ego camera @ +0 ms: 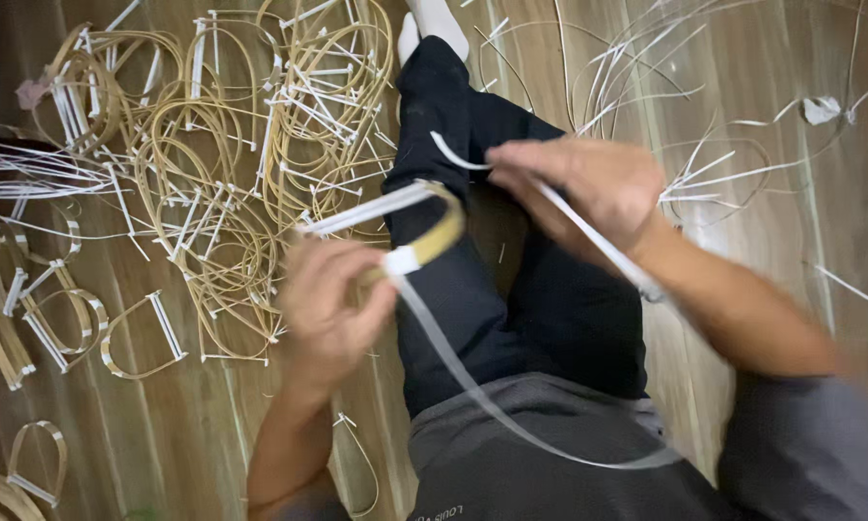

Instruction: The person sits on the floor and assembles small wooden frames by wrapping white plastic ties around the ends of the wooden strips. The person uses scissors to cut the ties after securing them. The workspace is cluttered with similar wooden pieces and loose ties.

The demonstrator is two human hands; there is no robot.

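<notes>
a wooden floor is seen from above, with a person seated on it, legs in black trousers stretched forward. to the left a large heap of finished bamboo loops is spread out, each bent into an arch and bound with white strips; by the look of it much work is already done. to the right loose white strips are scattered, apparently stock not yet used. over the lap a bent bamboo band is held, part bound: one white wrap sits on it and a long white strip trails down and loops across the lap, so this piece is judged unfinished. the left hand is closed around the band's lower end. the right hand is closed, fingers pinched on the strip, pulled taut.
</notes>
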